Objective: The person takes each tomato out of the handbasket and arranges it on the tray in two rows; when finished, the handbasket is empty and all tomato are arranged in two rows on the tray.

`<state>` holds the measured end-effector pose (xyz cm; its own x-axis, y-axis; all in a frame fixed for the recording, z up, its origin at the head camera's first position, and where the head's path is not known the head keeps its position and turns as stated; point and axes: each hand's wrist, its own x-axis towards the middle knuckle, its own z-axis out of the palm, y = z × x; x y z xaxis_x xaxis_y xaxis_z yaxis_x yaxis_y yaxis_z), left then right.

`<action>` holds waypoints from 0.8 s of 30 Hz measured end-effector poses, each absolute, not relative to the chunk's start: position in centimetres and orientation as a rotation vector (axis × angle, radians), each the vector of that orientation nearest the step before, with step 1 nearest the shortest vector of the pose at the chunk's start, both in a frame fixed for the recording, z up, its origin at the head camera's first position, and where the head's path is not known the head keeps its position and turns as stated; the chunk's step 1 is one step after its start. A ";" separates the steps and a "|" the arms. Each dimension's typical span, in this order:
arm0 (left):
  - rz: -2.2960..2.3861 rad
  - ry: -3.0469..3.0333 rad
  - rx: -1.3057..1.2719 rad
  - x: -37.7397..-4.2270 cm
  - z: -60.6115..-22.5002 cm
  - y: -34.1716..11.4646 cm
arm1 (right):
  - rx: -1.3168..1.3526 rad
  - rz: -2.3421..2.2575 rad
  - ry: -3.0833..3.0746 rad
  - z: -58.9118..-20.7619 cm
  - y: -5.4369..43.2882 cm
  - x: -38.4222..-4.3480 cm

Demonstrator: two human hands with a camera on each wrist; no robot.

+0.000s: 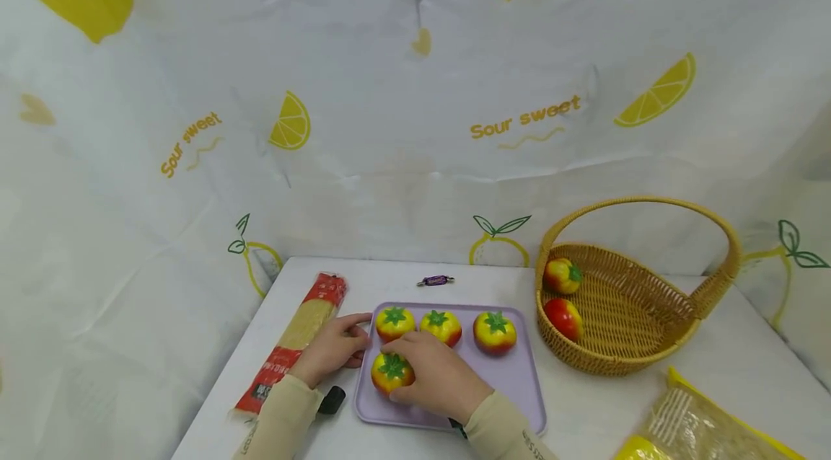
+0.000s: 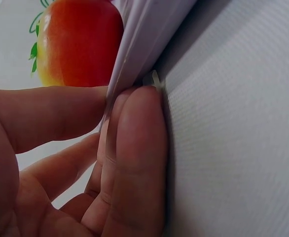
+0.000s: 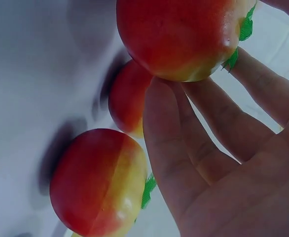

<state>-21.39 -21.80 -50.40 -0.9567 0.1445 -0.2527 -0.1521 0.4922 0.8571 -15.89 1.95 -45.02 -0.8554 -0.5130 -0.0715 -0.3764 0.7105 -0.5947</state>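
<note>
Right hand [image 1: 441,377]: fingers and thumb curved partway closed around the front-left fruit [image 1: 388,372], a red-and-yellow piece with a green leaf cap. Whether this fruit rests on the tray or is slightly raised cannot be told from these angles.

Left hand [image 1: 331,347]: fingers and thumb pinch the left rim of the lilac tray [image 1: 483,382], apparently to steady it.

Distribution — four fruits at the tray, two in the wicker basket [image 1: 587,359]. Beyond the gripped piece, the tray carries the rear-left fruit [image 1: 393,325], the middle fruit [image 1: 441,329] and the right-hand fruit [image 1: 495,334]. The basket holds the upper fruit [image 1: 561,276] and the lower fruit [image 1: 563,319] against its left wall.

Status: the work appears partway done — one piece in handling, six split between two containers. The direction of transfer, and therefore the count left, cannot be confirmed.
</note>
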 end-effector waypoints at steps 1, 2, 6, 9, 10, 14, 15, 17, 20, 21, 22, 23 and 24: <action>1.452 2.448 -0.005 -21.4 -50.4 -21.8 | -0.704 -0.860 2.685 -45.1 1.9 -15.9; 1.454 2.445 -0.002 -21.4 -50.3 -21.8 | -0.706 -0.859 2.686 -45.1 1.8 -15.9; 1.460 2.434 0.001 -21.5 -50.3 -21.8 | -0.720 -0.849 2.687 -45.3 1.6 -15.8; 1.455 2.438 -0.008 -21.5 -50.3 -21.8 | -0.733 -0.842 2.694 -45.3 1.4 -15.9; 1.454 2.440 -0.011 -21.5 -50.3 -21.8 | -0.731 -0.842 2.695 -45.3 1.4 -15.9; 1.457 2.440 -0.017 -21.5 -50.3 -21.8 | -0.718 -0.845 2.697 -45.3 1.5 -16.0; 1.459 2.439 -0.018 -21.5 -50.3 -21.8 | -0.719 -0.845 2.697 -45.3 1.5 -16.0; 1.462 2.437 -0.018 -21.4 -50.2 -21.8 | -0.728 -0.844 2.697 -45.4 1.5 -16.0; 1.459 2.437 -0.022 -21.4 -50.2 -21.8 | -0.744 -0.838 2.700 -45.5 1.5 -16.0; 1.459 2.436 -0.022 -21.4 -50.2 -21.8 | -0.748 -0.834 2.702 -45.6 1.4 -16.0; 1.459 2.437 -0.021 -21.4 -50.2 -21.8 | -0.752 -0.834 2.704 -45.6 1.4 -16.0; 1.457 2.438 -0.021 -21.4 -50.2 -21.8 | -0.754 -0.832 2.705 -45.6 1.4 -16.0; 1.457 2.440 -0.021 -21.3 -50.1 -21.8 | -0.760 -0.830 2.707 -45.6 1.4 -16.0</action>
<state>-21.35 -21.80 -50.14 -0.9553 0.1393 -0.2609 -0.1636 0.4859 0.8586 -15.97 1.41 -45.62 -0.8450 -0.5326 -0.0470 -0.4148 0.7085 -0.5709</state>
